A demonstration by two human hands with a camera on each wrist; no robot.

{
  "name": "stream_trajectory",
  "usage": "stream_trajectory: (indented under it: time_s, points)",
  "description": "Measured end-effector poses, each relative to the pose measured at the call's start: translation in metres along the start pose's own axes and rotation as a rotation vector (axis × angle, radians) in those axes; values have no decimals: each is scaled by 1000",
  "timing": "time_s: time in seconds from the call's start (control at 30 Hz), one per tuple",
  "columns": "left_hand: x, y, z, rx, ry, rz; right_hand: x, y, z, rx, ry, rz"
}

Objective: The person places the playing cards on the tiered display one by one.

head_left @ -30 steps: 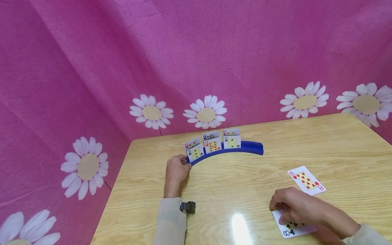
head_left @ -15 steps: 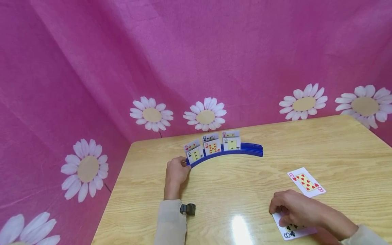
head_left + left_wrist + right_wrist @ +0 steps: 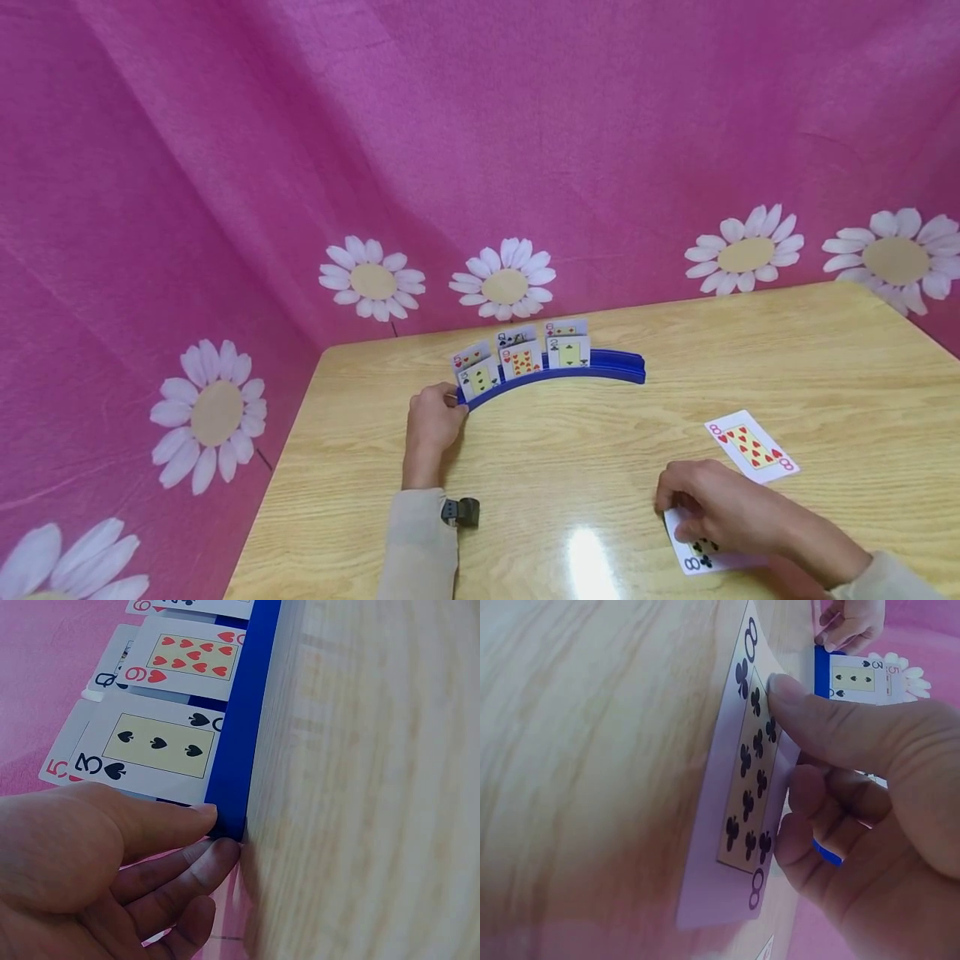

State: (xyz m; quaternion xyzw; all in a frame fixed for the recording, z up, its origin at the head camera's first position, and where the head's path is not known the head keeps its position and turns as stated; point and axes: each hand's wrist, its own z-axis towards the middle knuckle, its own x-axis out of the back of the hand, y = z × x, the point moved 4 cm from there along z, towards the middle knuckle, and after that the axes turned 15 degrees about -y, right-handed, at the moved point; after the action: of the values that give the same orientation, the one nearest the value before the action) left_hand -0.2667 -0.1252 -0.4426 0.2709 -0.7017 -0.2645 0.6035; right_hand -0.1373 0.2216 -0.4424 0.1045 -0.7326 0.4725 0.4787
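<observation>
While your left hand [image 3: 433,417] grips the left end of the curved blue card holder [image 3: 592,367] near the far edge of the wooden table [image 3: 825,367], the head view shows your right hand [image 3: 712,510] low on the near right, fingers curled over the eight of clubs [image 3: 701,557], which lies on the tabletop mostly hidden beneath them. Just beyond it, apart, the eight of hearts [image 3: 752,445] lies face up. Six cards stand in the holder's left half; its right half holds none.

From the left wrist, your thumb [image 3: 161,825] and a finger pinch the holder's tip [image 3: 229,817]. Readable here: a 3 of spades [image 3: 154,746] in front, a red 5 behind it, a 9 of hearts [image 3: 191,660], a Q peeking out behind that.

From the right wrist, your thumb [image 3: 832,724] presses the face of the club card [image 3: 746,787] while curled fingers come under its edge, and the card looks bent or partly lifted; its 8 index and club pips read clearly.

What could go wrong, in my judgement: the glossy table gives little purchase, so the card may slide from your thumb, or crease if you pinch harder. If your left grip slackens, a nudge could shift the light holder and tip the standing cards
</observation>
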Motion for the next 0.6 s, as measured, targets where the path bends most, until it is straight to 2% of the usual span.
stream_trajectory:
  time_s: [0.23,0.33,0.47,0.6]
  points:
    - [0,1,0,-2,-3,-1,3,1,1,-19,10,43]
    - [0,1,0,-2,-2,2,7,0,0,10,39,19]
    - [1,2,-1,-3,3,4,13,-1,-2,95,116,-52]
    - [1,2,-1,-5,3,7,18,0,-3,106,148,-68]
